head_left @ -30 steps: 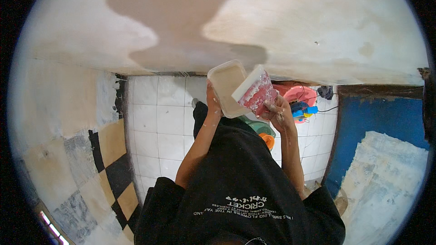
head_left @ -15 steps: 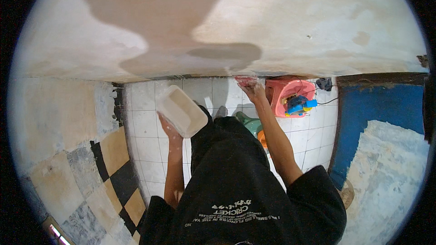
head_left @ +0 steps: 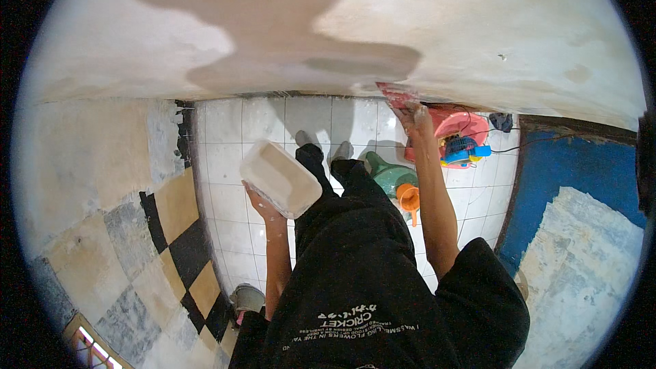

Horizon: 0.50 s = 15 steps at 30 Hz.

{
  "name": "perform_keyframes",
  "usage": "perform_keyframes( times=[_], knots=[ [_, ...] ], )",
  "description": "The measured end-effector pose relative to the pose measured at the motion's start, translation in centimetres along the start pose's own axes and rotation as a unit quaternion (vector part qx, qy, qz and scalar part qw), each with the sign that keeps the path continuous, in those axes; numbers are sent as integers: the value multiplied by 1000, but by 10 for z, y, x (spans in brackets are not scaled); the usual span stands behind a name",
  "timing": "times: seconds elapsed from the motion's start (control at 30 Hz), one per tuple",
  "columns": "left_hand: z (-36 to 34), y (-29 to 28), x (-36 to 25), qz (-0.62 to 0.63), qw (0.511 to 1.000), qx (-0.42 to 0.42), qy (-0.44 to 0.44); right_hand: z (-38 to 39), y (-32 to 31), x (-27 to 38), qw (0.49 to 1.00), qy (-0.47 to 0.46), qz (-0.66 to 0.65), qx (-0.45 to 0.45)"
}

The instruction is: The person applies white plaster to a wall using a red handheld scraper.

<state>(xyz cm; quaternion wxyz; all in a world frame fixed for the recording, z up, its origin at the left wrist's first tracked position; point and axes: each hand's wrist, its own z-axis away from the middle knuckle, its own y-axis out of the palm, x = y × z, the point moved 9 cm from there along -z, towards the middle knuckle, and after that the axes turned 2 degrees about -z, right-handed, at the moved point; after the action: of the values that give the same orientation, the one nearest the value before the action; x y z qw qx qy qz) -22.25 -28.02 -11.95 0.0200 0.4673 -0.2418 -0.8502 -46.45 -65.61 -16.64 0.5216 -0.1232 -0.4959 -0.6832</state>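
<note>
My left hand is closed around the lower left side of a whitish rectangular plastic tub, held tilted in front of my legs. Pale material coats part of its inside. In my right hand is a putty knife with a wide red blade, smeared with white. The blade is at the lower part of the pale plastered wall; whether its whole edge touches cannot be made out. My fingers hide its handle.
Beyond my right forearm, a pink plastic basin holds a blue and yellow item with a cord. A green container and an orange dipper stand by my feet. A grey bucket is at lower left; a blue panel stands right.
My right hand has moved right and slightly up along the wall with the putty knife, its blade now more slanted. The view has tilted, showing more of my feet and the orange dipper.
</note>
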Motion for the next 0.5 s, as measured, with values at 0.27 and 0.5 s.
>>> perform_keyframes(
  times=[0.27,0.5],
  knots=[
    [4,27,0,26,998,31,-46,-122,-16,-51,998,9,-5,67],
    [5,21,9,35,997,12,-71,-23,28,17,965,-153,178,116]
  ],
)
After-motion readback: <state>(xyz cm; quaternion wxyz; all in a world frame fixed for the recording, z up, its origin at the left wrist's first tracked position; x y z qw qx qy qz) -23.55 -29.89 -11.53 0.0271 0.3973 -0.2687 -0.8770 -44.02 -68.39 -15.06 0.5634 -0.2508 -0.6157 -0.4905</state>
